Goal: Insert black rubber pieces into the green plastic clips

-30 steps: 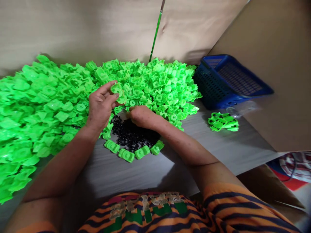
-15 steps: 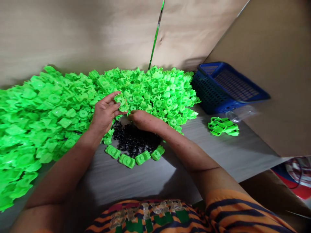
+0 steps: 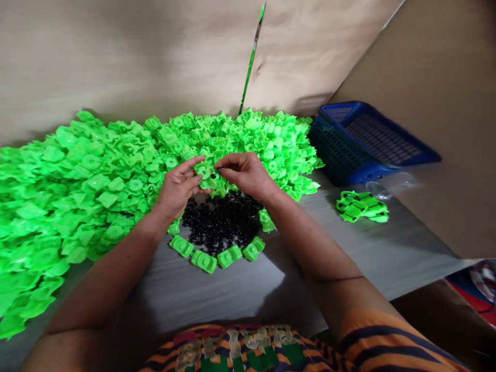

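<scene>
My left hand (image 3: pixel 179 187) holds a green plastic toy car body (image 3: pixel 203 170) by its edges, hollow side towards me. Against its right end, my right hand (image 3: pixel 248 174) pinches a small black part (image 3: pixel 213 176), which looks like a wheel axle; the fingertips cover much of it. Below both hands lies a heap of small black wheel axles (image 3: pixel 222 222). Around its near edge sit several single green car bodies (image 3: pixel 203 261) in a curved row. Behind my hands spreads a large pile of green car bodies (image 3: pixel 127 170).
A blue plastic basket (image 3: pixel 349 150) stands at the back right, tilted against the side panel. In front of it lies a small stack of green car bodies (image 3: pixel 362 206) fitted with black axles, beside a clear plastic piece (image 3: pixel 378 190). A wooden panel (image 3: pixel 155 57) closes the back.
My right hand has risen from the black heap to the green car body, bringing a black part against it. My left hand still holds the body. The view has shifted slightly.
</scene>
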A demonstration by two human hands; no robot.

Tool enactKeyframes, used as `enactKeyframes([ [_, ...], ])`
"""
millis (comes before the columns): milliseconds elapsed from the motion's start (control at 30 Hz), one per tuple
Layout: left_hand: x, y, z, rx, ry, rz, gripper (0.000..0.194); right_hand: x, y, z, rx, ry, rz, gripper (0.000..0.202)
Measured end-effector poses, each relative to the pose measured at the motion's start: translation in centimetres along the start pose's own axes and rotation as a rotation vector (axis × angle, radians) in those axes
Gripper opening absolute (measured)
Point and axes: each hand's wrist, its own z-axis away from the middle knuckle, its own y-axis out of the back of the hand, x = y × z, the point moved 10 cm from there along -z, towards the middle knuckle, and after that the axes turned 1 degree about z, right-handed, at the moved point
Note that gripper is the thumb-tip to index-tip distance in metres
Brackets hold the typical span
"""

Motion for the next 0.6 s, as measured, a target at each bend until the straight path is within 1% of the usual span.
enactKeyframes([
  [133,-0.3,-0.4,0.1,-0.016,0.014,-0.002,0.04,0.9,-0.4,-0.1,0.125,0.0,-0.024,0.01],
  [233,-0.5,-0.3,0.2,0.001,0.021,-0.013,0.042,0.8,-0.8,0.2,0.179,0.027,0.033,0.012],
  [433,-1.0,-0.2,0.1,0.0,0.017,-0.021,0.045,-1.1,-1.3,1.3,0.225,0.123,0.262,0.013],
  [600,-1.0,-0.2,0.0,-0.002,0.006,-0.03,0.041,-2.5,-2.1,1.8,0.199,0.247,0.45,0.016],
])
